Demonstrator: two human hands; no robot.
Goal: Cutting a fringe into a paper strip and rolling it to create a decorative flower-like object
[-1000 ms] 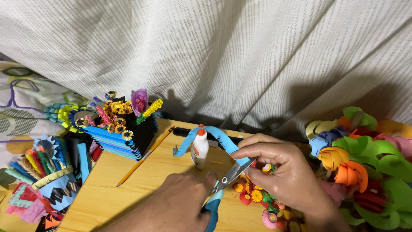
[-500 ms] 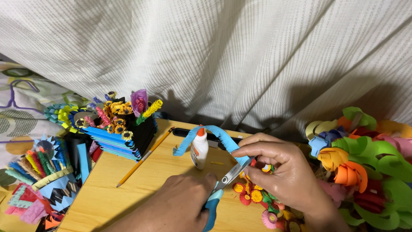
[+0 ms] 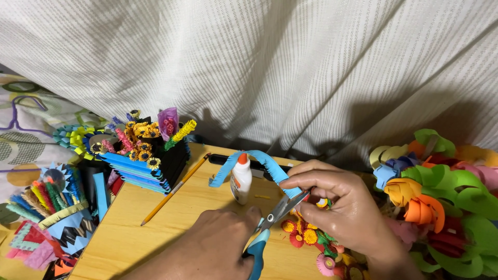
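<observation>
My left hand (image 3: 207, 249) grips blue-handled scissors (image 3: 270, 220) low in the middle of the view. The blades point up and to the right and meet one end of a curved blue paper strip (image 3: 262, 158). My right hand (image 3: 342, 207) pinches that end of the strip just above the blades. The strip arches to the left over a small white glue bottle (image 3: 241, 179) with an orange cap, which stands upright on the wooden board (image 3: 135, 233).
A blue-and-black box filled with paper flowers (image 3: 145, 155) stands at the board's back left. A pencil (image 3: 174, 189) and a black pen (image 3: 223, 159) lie beside it. Small paper flowers (image 3: 306, 236) lie under my right hand. Big paper curls (image 3: 441, 192) pile at the right. White fabric (image 3: 259, 67) hangs behind.
</observation>
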